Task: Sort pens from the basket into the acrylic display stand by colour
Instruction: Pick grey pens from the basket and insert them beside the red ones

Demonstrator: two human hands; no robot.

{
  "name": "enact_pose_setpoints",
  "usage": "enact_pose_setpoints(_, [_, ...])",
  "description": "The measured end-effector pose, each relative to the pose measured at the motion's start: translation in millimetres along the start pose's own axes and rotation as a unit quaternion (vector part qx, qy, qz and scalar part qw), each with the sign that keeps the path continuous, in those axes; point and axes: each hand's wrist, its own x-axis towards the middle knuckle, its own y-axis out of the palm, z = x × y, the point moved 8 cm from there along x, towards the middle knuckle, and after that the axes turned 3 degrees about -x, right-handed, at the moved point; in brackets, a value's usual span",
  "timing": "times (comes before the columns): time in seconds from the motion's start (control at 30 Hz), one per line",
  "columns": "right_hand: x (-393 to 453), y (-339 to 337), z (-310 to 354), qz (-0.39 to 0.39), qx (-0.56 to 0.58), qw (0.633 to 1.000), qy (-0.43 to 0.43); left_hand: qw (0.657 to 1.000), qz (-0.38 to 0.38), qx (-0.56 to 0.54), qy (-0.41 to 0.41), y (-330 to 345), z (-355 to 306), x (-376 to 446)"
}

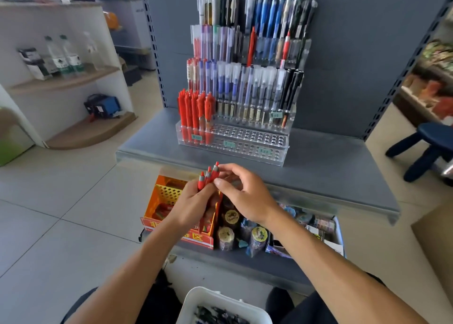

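Note:
My left hand [193,200] grips a bunch of red pens [208,176] upright in front of the shelf edge. My right hand [245,196] pinches the tip of one pen in that bunch with thumb and forefinger. The tiered acrylic display stand [245,143] sits on the grey shelf; its front left corner holds several red pens [196,108], while blue, purple, clear and black pens fill the higher rows. Many holes in the front tiers are bare. A white basket [203,299] with dark pens rests on my lap at the bottom.
Below the grey shelf [331,171] a lower shelf carries an orange box [166,201] and small round packs [231,217]. A blue stool [426,149] stands on the right. White shelving with bottles [61,56] is on the left, over tiled floor.

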Motion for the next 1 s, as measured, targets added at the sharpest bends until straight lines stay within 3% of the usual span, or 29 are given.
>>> enact_pose_setpoints(0.3, [51, -10, 5, -0.039, -0.024, 0.999, -0.024, 0.999, 0.0, -0.036, 0.023, -10, -9, 33])
enact_pose_setpoints(0.7, [100, -23, 21, 0.02, 0.09, 0.995, -0.039, 0.984, 0.011, -0.159, 0.075, -9, -27, 57])
enact_pose_setpoints(1.0, [113, -36, 16, 0.003, 0.126, 0.992, -0.013, 0.975, -0.055, -0.207, 0.057, -17, -26, 66])
